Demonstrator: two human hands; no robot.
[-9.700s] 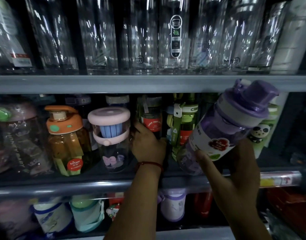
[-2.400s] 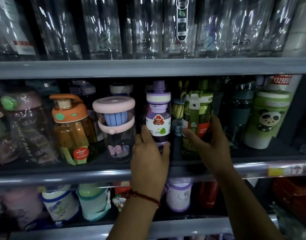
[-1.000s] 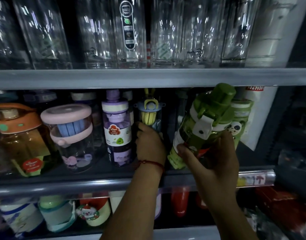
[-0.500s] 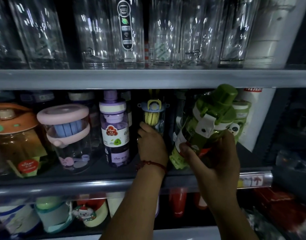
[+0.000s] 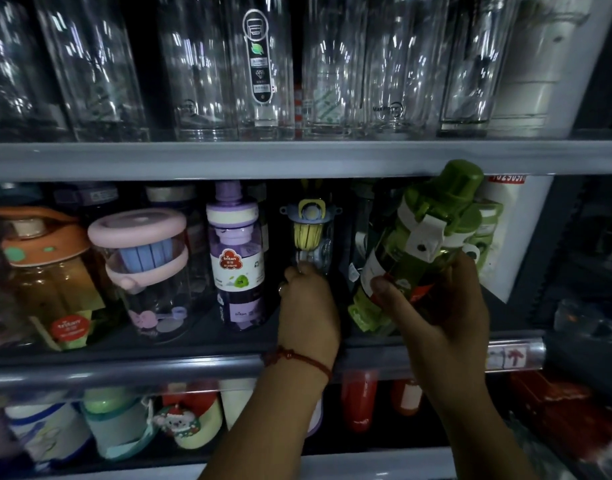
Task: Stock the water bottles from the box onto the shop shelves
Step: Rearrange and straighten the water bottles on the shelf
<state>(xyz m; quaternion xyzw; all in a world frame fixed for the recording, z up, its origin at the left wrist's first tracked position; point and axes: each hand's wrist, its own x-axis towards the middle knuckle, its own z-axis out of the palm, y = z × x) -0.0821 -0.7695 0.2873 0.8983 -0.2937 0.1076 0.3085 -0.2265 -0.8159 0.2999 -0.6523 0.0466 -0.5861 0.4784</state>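
My right hand [image 5: 432, 306] grips a green water bottle [image 5: 422, 244], tilted with its cap up to the right, lifted off the middle shelf [image 5: 124, 370]. My left hand [image 5: 308, 306] reaches into the gap on that shelf and holds the lower part of a small clear bottle with a yellow and blue lid [image 5: 309, 233] standing further back. A purple bottle [image 5: 235, 258] stands upright just left of my left hand. The box is not in view.
Left of the purple bottle stand a pink-lidded jar bottle [image 5: 142, 271] and an orange bottle [image 5: 45, 278]. A green panda bottle [image 5: 484, 237] is behind the lifted one. Clear glass bottles [image 5: 263, 64] fill the top shelf. More bottles [image 5: 117, 424] sit on the lower shelf.
The green bottle stays tilted in my right hand with little movement. My left hand has slid slightly deeper toward the yellow-lidded bottle. The view has shifted slightly.
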